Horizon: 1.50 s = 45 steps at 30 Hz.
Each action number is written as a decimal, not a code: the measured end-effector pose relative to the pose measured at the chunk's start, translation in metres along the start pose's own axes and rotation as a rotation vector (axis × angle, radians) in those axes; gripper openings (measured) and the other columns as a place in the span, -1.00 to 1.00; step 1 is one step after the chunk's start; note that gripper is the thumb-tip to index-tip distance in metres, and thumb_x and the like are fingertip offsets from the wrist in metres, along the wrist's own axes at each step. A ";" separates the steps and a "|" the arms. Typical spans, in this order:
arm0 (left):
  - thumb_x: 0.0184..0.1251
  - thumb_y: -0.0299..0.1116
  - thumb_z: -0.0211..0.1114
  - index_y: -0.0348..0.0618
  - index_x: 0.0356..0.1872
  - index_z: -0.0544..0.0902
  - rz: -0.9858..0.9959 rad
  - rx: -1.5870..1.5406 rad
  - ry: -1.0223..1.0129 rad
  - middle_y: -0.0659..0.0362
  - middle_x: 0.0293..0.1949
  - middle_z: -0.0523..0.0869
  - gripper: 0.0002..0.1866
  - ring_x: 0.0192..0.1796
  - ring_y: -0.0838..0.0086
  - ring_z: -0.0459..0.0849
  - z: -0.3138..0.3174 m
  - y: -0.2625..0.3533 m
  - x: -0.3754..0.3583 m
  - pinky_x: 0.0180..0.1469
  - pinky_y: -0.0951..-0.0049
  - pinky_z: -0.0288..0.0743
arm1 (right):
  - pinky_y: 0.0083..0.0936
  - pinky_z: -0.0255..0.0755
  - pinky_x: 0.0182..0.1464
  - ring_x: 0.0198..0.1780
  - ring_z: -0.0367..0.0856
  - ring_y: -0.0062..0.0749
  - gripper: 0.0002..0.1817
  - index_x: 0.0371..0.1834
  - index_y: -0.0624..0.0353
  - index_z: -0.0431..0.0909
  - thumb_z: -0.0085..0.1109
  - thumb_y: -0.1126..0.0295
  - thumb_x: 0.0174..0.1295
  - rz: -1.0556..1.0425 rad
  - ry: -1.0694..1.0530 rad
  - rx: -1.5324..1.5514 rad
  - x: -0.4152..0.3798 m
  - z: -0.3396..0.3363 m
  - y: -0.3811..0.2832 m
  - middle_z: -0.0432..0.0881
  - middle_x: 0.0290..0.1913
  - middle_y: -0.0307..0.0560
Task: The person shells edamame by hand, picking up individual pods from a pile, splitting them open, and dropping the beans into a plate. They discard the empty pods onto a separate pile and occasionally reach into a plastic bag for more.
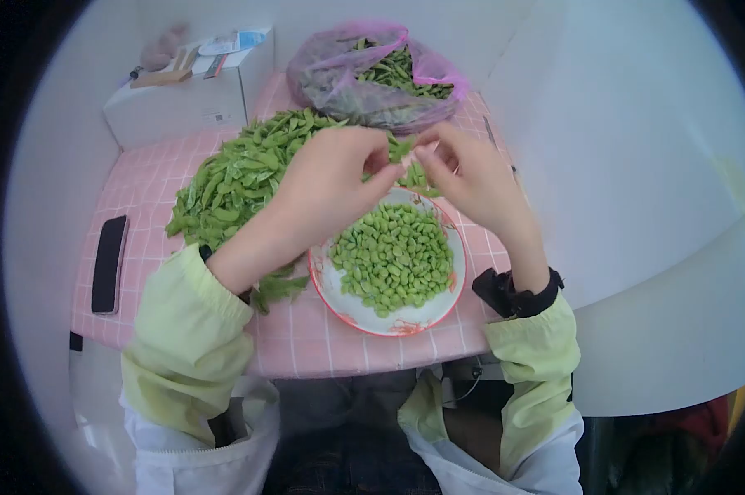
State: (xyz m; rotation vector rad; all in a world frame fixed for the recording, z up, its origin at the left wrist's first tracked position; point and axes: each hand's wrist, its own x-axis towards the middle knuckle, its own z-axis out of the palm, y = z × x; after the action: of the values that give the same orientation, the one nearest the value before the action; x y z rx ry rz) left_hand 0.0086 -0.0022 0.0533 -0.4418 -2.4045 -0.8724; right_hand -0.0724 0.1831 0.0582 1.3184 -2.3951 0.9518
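Observation:
My left hand (339, 169) is above the far rim of the plate, fingers curled with thumb and forefinger close together. Facing it, my right hand (471, 172) is bent in a similar pinch. Anything between the fingertips is too small or hidden to name. Below both hands a white, red-rimmed plate (325, 285) holds a heap of shelled green beans (393, 260). A big pile of green bean pods (236, 177) lies left of the plate, partly behind my left forearm. More pods (422, 180) lie past the plate, between my hands.
A purple plastic bag (331, 74) of pods sits at the back of the pink checked tablecloth (302, 346). A white box (183, 103) with small items on top stands back left. A black phone (110, 264) lies at the left edge. White walls stand close on both sides.

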 end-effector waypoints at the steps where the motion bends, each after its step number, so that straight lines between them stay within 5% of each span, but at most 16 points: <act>1: 0.12 -0.33 0.34 -0.33 -0.48 0.54 -0.008 -0.004 -0.028 0.04 -0.54 0.59 -0.76 -0.47 0.29 0.59 0.003 -0.002 -0.002 -0.39 0.35 0.43 | -0.40 0.39 -0.47 -0.58 0.59 -0.26 -0.81 -0.25 0.24 0.50 0.10 0.31 0.26 -0.004 -0.034 0.046 0.001 0.004 0.004 0.61 -0.59 -0.04; 4: 0.06 -0.33 0.37 -0.30 -0.48 0.56 -0.042 -0.030 -0.106 0.05 -0.53 0.61 -0.77 -0.45 0.26 0.62 0.012 -0.006 -0.011 -0.37 0.33 0.44 | -0.50 0.35 -0.48 -0.57 0.55 -0.49 -0.83 -0.22 0.25 0.42 0.04 0.35 0.32 0.312 -0.265 0.416 -0.005 0.011 -0.001 0.57 -0.59 -0.14; 7: 0.05 -0.36 0.36 -0.29 -0.44 0.59 -0.039 -0.071 -0.135 0.05 -0.53 0.61 -0.81 -0.44 0.26 0.63 0.023 -0.009 -0.016 -0.37 0.33 0.45 | -0.61 0.34 -0.45 -0.51 0.50 -0.63 -0.86 -0.19 0.26 0.36 -0.01 0.40 0.35 0.257 -0.413 0.494 -0.009 0.013 0.001 0.51 -0.55 -0.23; 14: 0.02 -0.36 0.30 -0.22 -0.46 0.61 -0.084 -0.253 -0.149 0.04 -0.54 0.62 -0.86 -0.43 0.16 0.65 0.031 -0.004 -0.022 -0.36 0.22 0.48 | -0.66 0.39 -0.24 -0.31 0.52 -0.63 -0.85 -0.13 0.23 0.36 0.04 0.46 0.29 0.337 -0.543 0.761 -0.014 0.008 0.007 0.51 -0.33 -0.26; 20: 0.05 -0.43 0.29 -0.30 -0.32 0.63 -0.175 -0.369 -0.313 0.03 -0.46 0.68 -0.82 -0.46 0.39 0.64 0.028 -0.007 -0.022 -0.35 0.40 0.49 | -0.69 0.27 -0.25 -0.34 0.45 -0.70 -0.75 -0.21 0.17 0.36 0.16 0.29 0.20 0.213 -0.513 0.670 -0.019 0.019 0.014 0.44 -0.36 -0.35; 29: 0.12 -0.38 0.36 -0.26 -0.30 0.64 -0.346 -0.565 -0.456 0.35 -0.48 0.61 -0.82 -0.42 0.78 0.48 0.027 -0.028 -0.020 -0.38 0.67 0.36 | -0.61 0.23 -0.45 -0.52 0.34 -0.60 -0.73 -0.45 0.22 0.44 0.20 0.23 0.15 0.091 -0.389 0.385 -0.018 0.018 0.001 0.43 -0.56 -0.27; 45: 0.28 -0.04 0.31 -0.23 -0.36 0.64 -0.412 -0.725 -0.450 0.34 -0.55 0.56 -0.62 -0.51 0.72 0.46 0.032 -0.026 -0.020 -0.47 0.66 0.31 | -0.52 0.25 -0.54 -0.65 0.43 -0.42 -0.72 -0.44 0.19 0.50 0.39 0.26 0.01 -0.111 -0.240 0.147 -0.022 0.022 -0.004 0.44 -0.68 -0.16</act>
State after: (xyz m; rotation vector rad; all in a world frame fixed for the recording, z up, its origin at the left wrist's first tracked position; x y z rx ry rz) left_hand 0.0001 -0.0022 0.0082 -0.4389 -2.5473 -2.0374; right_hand -0.0549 0.1825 0.0323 1.6878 -2.4298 1.0051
